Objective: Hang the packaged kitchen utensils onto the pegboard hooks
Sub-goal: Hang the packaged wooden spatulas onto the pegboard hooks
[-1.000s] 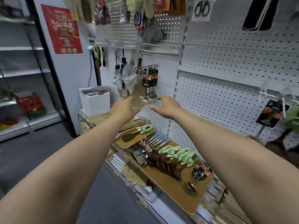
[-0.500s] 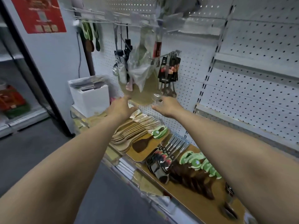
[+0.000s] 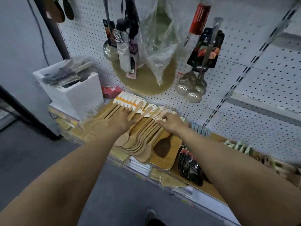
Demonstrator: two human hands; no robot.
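Observation:
Two fanned piles of packaged wooden spatulas lie on the shelf below the white pegboard. My left hand rests flat on the handles of the left pile, near its white and orange header cards. At the card end of the right pile, the fingers of my right hand curl onto the top spatula's header; whether they pinch it is unclear. On the pegboard hooks hang packaged skimmers, a round board in clear plastic and dark utensils.
A white foam box with dark packets stands at the shelf's left end. Black-packaged spoons and green-handled items lie further right on the brown shelf board. The grey floor lies below.
Both hands dropped from the hanging board on the pegboard down to the spatula piles on the shelf. The view tilted downward and moved closer.

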